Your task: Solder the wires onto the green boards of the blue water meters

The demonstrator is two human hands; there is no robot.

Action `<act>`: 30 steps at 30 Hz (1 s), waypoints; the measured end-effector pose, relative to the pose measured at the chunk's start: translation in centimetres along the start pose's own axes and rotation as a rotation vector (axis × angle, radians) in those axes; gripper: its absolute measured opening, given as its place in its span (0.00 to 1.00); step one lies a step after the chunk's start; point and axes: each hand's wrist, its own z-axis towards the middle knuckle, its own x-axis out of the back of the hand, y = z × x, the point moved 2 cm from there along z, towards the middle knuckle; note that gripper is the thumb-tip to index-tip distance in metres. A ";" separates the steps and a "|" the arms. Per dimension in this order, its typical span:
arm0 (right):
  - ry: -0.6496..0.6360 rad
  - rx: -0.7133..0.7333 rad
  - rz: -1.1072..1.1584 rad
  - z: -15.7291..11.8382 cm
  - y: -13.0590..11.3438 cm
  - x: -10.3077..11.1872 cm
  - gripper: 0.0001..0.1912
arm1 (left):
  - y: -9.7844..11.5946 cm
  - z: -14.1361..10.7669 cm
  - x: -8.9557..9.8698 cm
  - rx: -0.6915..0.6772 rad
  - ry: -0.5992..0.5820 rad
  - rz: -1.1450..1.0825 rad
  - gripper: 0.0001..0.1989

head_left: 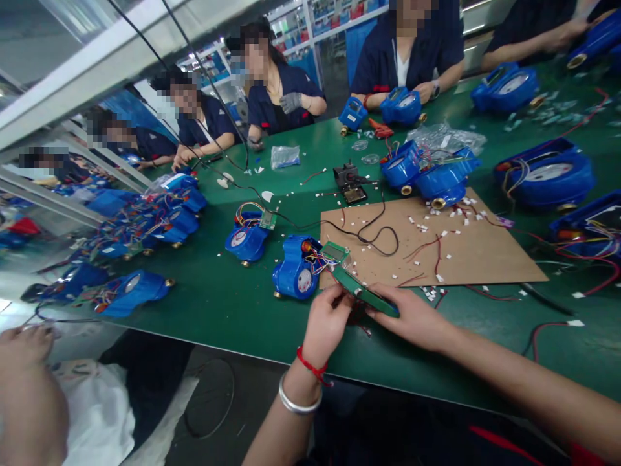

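Observation:
Both hands hold a long green circuit board (365,294), seen nearly edge-on and tilted, above the front part of the table. My left hand (332,317), with a red cord and a silver bangle at the wrist, is closed on its left underside. On the right end, my right hand (405,314) grips it between thumb and fingers. Just beyond the left hand stands a blue water meter (295,275) with coloured wires running to a small green display board (334,252). This small board lies close to the held one; whether they touch I cannot tell.
A brown cardboard sheet (412,259) carries red-black leads with white connectors. Behind it are a black soldering-iron stand (350,181) and a black cable (334,228). Another meter (246,241) sits left, near a pile of meters (145,217). Co-workers sit across the green table (213,291).

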 end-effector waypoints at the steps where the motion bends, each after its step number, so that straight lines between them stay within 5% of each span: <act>1: 0.012 -0.009 -0.019 0.0 0.2 -0.2 0.09 | 0.0 0.0 0.0 -0.002 -0.009 0.010 0.07; 9: 0.051 -0.212 0.233 -0.7 1.5 -0.8 0.19 | 0.2 0.2 -0.3 0.003 -0.039 0.076 0.08; 16: -0.365 -0.419 1.171 -3.6 1.4 0.8 0.16 | 0.6 -0.2 0.2 -0.195 0.035 0.179 0.09; 21: -0.508 -0.452 1.216 -4.8 1.8 0.9 0.17 | 0.3 -0.5 0.0 -0.275 0.048 0.275 0.10; 30: -0.523 -0.493 1.204 -4.7 0.8 0.7 0.15 | -0.2 -0.7 0.0 -0.321 0.069 0.363 0.10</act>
